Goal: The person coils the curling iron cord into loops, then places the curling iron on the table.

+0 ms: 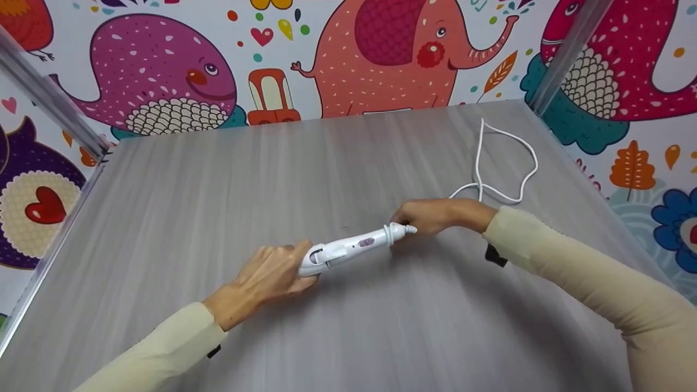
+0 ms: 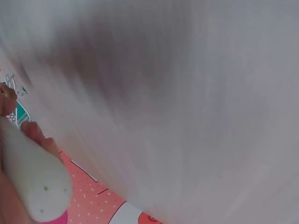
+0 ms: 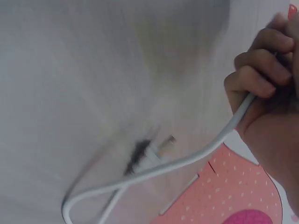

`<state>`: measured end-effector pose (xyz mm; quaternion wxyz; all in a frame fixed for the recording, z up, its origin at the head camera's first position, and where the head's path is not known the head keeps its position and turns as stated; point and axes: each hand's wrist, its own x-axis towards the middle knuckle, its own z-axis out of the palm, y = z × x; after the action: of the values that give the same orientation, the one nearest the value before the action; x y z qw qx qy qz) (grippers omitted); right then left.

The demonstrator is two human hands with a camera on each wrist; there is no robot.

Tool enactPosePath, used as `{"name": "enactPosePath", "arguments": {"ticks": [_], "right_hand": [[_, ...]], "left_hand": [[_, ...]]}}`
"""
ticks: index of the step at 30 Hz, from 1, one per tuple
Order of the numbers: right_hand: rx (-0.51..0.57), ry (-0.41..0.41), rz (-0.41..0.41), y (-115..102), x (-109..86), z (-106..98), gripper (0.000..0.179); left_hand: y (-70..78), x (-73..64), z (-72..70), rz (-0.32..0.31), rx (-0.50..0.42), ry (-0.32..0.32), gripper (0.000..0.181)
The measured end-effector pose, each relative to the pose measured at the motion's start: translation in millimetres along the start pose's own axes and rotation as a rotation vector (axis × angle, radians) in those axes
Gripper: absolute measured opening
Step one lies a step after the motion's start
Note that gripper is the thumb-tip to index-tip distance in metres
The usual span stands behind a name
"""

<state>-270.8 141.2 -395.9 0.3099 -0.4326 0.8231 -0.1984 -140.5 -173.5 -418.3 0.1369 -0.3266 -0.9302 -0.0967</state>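
Observation:
A white hair styling iron [image 1: 348, 249] with an oval button on its handle is held above the table, slanting up to the right. My left hand [image 1: 277, 269] grips its left end; the rounded white end of the iron [image 2: 39, 184] shows in the left wrist view. At the other end, my right hand [image 1: 430, 215] has its fingers curled round the white power cord [image 1: 536, 163], close to the iron's cord guard. In the right wrist view the cord [image 3: 187, 158] runs out of the curled fingers, and a blurred plug [image 3: 156, 154] lies beyond it.
A grey wood-grain table [image 1: 245, 190] lies under both hands. The cord loops over its far right part. Behind stands a wall with cartoon animals [image 1: 381, 65], and metal posts [image 1: 566, 60] rise at the back corners.

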Motion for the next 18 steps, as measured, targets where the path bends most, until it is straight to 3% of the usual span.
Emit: {"name": "enactPosePath", "arguments": {"ticks": [9, 13, 18], "right_hand": [[-0.132, 0.048, 0.013, -20.2, 0.9, -21.3, 0.017], [-0.185, 0.119, 0.040, -33.9, -2.7, -24.5, 0.022], [-0.242, 0.238, 0.060, -49.0, -6.1, -19.0, 0.024]], "left_hand": [[4.9, 6.0, -4.2, 0.076, -0.006, -0.077, 0.032], [7.0, 9.5, -10.2, 0.067, 0.043, -0.125, 0.034], [5.4, 11.1, -11.6, 0.020, 0.083, -0.136, 0.037]]}}
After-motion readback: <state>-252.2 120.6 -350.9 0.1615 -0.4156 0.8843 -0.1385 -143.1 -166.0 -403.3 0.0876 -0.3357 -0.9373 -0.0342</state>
